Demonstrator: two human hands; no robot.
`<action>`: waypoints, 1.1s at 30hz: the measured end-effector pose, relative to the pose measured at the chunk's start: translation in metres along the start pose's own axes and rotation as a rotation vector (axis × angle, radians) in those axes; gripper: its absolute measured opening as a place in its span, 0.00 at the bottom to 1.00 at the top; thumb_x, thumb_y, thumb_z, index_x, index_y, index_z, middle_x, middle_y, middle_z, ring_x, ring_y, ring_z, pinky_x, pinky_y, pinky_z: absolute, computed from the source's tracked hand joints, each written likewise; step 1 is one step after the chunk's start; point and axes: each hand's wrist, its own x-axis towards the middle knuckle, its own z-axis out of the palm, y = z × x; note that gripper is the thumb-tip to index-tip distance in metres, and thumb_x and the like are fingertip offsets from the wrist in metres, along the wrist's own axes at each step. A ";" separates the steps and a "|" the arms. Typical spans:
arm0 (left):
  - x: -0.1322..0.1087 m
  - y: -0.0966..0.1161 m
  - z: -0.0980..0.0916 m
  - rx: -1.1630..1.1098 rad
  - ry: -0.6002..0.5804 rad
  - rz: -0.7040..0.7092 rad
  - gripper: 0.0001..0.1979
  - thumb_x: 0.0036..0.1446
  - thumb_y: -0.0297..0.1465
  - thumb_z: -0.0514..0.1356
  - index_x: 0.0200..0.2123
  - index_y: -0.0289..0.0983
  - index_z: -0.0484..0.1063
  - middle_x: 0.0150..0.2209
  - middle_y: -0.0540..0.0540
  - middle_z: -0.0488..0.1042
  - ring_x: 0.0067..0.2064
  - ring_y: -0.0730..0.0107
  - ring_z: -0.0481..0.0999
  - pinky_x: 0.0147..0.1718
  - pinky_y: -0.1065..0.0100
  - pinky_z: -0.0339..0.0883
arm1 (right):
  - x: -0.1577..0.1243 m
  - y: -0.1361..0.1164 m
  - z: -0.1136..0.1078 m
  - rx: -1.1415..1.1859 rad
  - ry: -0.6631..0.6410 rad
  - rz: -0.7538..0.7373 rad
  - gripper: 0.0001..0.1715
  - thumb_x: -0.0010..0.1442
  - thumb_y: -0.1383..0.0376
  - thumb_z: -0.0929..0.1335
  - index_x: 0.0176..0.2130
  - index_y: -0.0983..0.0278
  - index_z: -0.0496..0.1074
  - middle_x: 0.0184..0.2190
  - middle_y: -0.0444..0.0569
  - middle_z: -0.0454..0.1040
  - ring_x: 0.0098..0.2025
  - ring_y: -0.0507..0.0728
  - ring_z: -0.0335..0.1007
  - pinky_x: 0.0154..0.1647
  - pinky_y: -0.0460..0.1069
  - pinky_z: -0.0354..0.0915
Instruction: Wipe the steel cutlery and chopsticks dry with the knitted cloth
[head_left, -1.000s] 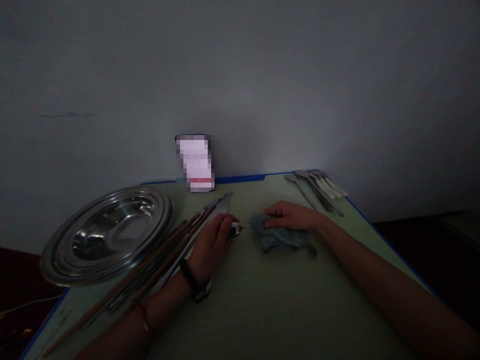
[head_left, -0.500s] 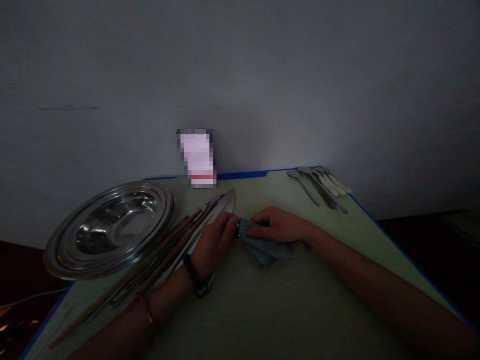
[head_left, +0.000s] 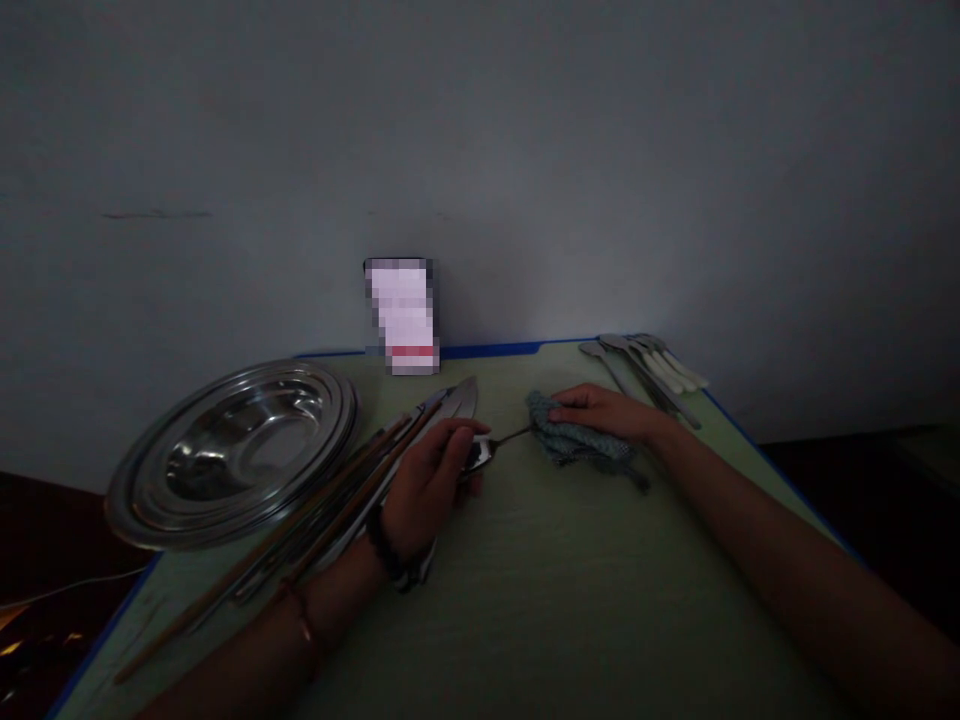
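Note:
A metal spoon (head_left: 481, 454) is pinched at its bowl by my left hand (head_left: 431, 480), which is closed above the middle of the table. The spoon's handle points right and goes into a blue-grey cloth (head_left: 574, 437). My right hand (head_left: 604, 412) is closed around that cloth, and the handle's far part is hidden in it. Just left of my left hand lie chopsticks (head_left: 262, 545) and large metal blades (head_left: 459, 400), partly covered by my forearm.
Stacked steel basins (head_left: 142, 510) stand on the left of the green table (head_left: 525, 600). Several spoons (head_left: 660, 390), some white-handled, lie at the back right. A lit phone (head_left: 405, 310) with a blurred screen leans against the wall (head_left: 600, 180).
My right hand has slid right with the cloth, away from my left hand, baring the spoon's neck and part of its handle. My left hand keeps its hold on the bowl.

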 end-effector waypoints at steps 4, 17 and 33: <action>0.000 -0.002 0.000 -0.246 -0.165 -0.145 0.23 0.60 0.47 0.47 0.45 0.34 0.68 0.22 0.51 0.70 0.17 0.77 0.65 0.13 0.78 0.57 | 0.001 0.005 0.004 0.145 0.111 -0.100 0.15 0.51 0.57 0.70 0.35 0.65 0.74 0.28 0.42 0.75 0.28 0.47 0.69 0.32 0.43 0.64; 0.005 0.001 0.001 -0.252 -0.060 -0.159 0.21 0.53 0.38 0.60 0.48 0.33 0.66 0.30 0.47 0.73 0.24 0.74 0.71 0.17 0.74 0.69 | -0.001 0.010 0.004 0.486 0.363 -0.112 0.19 0.41 0.57 0.74 0.34 0.62 0.75 0.27 0.45 0.78 0.27 0.51 0.73 0.29 0.45 0.68; 0.003 -0.004 0.003 -0.015 0.026 0.073 0.17 0.47 0.30 0.66 0.42 0.37 0.70 0.43 0.45 0.75 0.43 0.64 0.75 0.32 0.71 0.75 | -0.005 -0.004 -0.002 0.182 -0.111 0.124 0.14 0.45 0.62 0.72 0.34 0.67 0.75 0.26 0.43 0.76 0.25 0.47 0.70 0.28 0.43 0.66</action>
